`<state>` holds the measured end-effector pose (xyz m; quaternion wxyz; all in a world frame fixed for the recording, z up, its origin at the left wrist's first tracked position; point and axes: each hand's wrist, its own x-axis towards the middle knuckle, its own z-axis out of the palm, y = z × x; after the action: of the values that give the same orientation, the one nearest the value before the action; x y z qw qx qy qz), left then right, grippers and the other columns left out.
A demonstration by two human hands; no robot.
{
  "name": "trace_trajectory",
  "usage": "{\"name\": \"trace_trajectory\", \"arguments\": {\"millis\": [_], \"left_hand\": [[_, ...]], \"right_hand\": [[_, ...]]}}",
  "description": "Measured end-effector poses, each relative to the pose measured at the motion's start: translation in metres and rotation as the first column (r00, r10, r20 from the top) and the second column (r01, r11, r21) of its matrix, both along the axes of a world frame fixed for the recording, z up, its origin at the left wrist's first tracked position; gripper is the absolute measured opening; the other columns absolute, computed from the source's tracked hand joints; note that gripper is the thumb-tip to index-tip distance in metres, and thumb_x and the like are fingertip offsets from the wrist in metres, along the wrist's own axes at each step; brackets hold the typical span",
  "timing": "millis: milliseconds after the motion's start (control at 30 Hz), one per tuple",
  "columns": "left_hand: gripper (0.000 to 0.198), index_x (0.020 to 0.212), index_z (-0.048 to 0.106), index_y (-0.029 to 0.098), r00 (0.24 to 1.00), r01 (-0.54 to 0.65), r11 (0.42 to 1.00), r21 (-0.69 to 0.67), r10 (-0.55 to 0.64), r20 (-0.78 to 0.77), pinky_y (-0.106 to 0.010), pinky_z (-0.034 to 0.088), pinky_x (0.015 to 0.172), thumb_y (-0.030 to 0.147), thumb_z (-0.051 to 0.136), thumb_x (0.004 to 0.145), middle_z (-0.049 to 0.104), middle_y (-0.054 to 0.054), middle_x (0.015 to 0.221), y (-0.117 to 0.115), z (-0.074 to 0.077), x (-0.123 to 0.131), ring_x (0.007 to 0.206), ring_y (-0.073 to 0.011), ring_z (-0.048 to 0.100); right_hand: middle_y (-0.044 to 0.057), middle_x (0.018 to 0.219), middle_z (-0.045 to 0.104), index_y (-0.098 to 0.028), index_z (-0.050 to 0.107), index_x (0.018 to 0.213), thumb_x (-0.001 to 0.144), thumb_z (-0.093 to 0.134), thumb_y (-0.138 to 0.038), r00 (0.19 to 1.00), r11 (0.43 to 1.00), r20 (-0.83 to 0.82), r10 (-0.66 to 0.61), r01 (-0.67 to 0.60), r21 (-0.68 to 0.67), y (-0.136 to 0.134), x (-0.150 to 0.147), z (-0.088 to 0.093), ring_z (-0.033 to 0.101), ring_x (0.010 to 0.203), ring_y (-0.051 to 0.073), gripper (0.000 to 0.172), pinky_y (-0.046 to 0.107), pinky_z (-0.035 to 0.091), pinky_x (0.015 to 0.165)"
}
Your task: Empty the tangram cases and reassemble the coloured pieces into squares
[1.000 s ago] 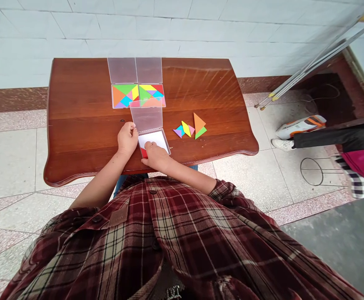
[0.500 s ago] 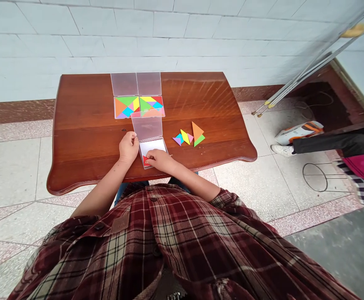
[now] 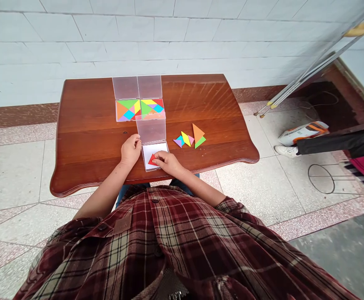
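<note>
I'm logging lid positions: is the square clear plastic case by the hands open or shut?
Open: the clear plastic case has its transparent lid folded back, and its white interior shows beside a flat red triangle.

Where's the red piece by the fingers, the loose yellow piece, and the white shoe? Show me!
Red piece [image 3: 151,160]: head view, middle of its visible part.
Yellow piece [image 3: 186,138]: head view, middle of its top face.
White shoe [image 3: 285,151]: head view, middle of its upper.

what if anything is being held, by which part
The right hand holds the red piece by its right side; the left hand is by the lid, any hold there unclear.
</note>
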<state>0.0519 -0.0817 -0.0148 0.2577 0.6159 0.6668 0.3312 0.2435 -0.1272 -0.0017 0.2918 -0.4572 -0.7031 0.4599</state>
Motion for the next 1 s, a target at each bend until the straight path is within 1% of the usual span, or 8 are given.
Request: {"name": "trace_trajectory", "arguments": {"millis": [200,300,400,533,667,767,867,1000], "left_hand": [[0.020,0.098,0.062,0.022,1.000,0.009,1.000,0.017,-0.009,-0.021,-0.030,0.046,0.078,0.025,0.049,0.083,0.072,-0.003,0.093,-0.002,-0.001,-0.002,0.081,-0.0171,0.065],[0.017,0.094,0.061,0.022,1.000,0.012,1.000,0.028,-0.012,-0.020,-0.030,0.046,0.078,0.026,0.049,0.083,0.071,-0.002,0.091,-0.002,-0.002,-0.003,0.079,-0.0163,0.065],[0.016,0.094,0.060,0.023,1.000,0.012,0.999,0.031,-0.011,-0.008,-0.030,0.046,0.077,0.026,0.049,0.083,0.071,-0.001,0.091,-0.002,-0.003,-0.004,0.077,-0.0159,0.064],[0.015,0.093,0.059,0.023,1.000,0.007,1.000,0.026,-0.007,-0.010,-0.030,0.046,0.078,0.026,0.049,0.082,0.071,-0.002,0.090,-0.002,-0.002,-0.003,0.076,-0.0161,0.064],[0.017,0.094,0.059,0.022,1.000,0.005,1.000,0.022,-0.005,-0.009,-0.030,0.047,0.078,0.027,0.048,0.083,0.071,-0.002,0.091,-0.002,-0.002,-0.002,0.076,-0.0158,0.063],[0.016,0.094,0.060,0.022,1.000,0.006,1.000,0.029,-0.006,-0.014,-0.030,0.047,0.080,0.026,0.049,0.083,0.071,-0.002,0.091,-0.002,-0.002,-0.002,0.079,-0.0161,0.064],[0.017,0.094,0.060,0.022,1.000,0.006,0.999,0.044,-0.005,-0.010,-0.030,0.047,0.081,0.026,0.048,0.083,0.071,-0.002,0.090,-0.001,-0.002,-0.002,0.079,-0.0162,0.063],[0.016,0.093,0.060,0.022,1.000,0.006,0.999,0.048,-0.006,-0.004,-0.030,0.047,0.081,0.027,0.048,0.084,0.070,-0.001,0.088,0.000,-0.002,-0.001,0.079,-0.0161,0.063]], "right_hand": [[-0.002,0.073,0.054,-0.020,0.054,0.073,0.082,0.059,-0.032,1.000,1.000,-0.017,0.003,-0.002,0.011,-0.004,-0.002,0.004,0.045,0.069,0.012,0.017,0.026,0.037,0.070],[-0.003,0.071,0.051,-0.021,0.051,0.070,0.081,0.060,-0.032,1.000,1.000,-0.023,-0.007,0.006,-0.003,-0.006,-0.003,0.005,0.043,0.067,0.011,0.018,0.025,0.035,0.068],[-0.004,0.069,0.049,-0.021,0.051,0.073,0.081,0.058,-0.032,0.999,0.999,-0.035,-0.022,0.021,-0.033,-0.006,-0.004,0.004,0.042,0.065,0.011,0.015,0.025,0.034,0.066],[-0.006,0.068,0.049,-0.021,0.053,0.083,0.079,0.057,-0.030,0.994,0.994,-0.041,-0.097,0.095,-0.057,-0.006,-0.003,0.001,0.043,0.062,0.010,0.011,0.024,0.035,0.064],[-0.008,0.067,0.050,-0.021,0.053,0.103,0.078,0.058,-0.028,0.982,0.982,-0.063,-0.176,0.171,-0.074,-0.003,-0.001,0.000,0.045,0.059,0.010,0.027,0.025,0.037,0.065],[-0.009,0.066,0.049,-0.021,0.052,0.114,0.078,0.056,-0.025,0.971,0.974,-0.088,-0.222,0.216,-0.069,-0.001,0.003,0.000,0.047,0.061,0.010,0.036,0.025,0.038,0.066],[-0.009,0.066,0.048,-0.021,0.051,0.116,0.078,0.054,-0.025,0.960,0.966,-0.110,-0.255,0.250,-0.062,0.001,0.007,0.001,0.048,0.061,0.011,0.038,0.025,0.038,0.067],[-0.010,0.062,0.049,-0.022,0.048,0.108,0.078,0.054,-0.027,0.957,0.957,-0.082,-0.278,0.268,-0.114,0.004,0.009,0.002,0.047,0.057,0.011,0.031,0.027,0.039,0.065]]}}
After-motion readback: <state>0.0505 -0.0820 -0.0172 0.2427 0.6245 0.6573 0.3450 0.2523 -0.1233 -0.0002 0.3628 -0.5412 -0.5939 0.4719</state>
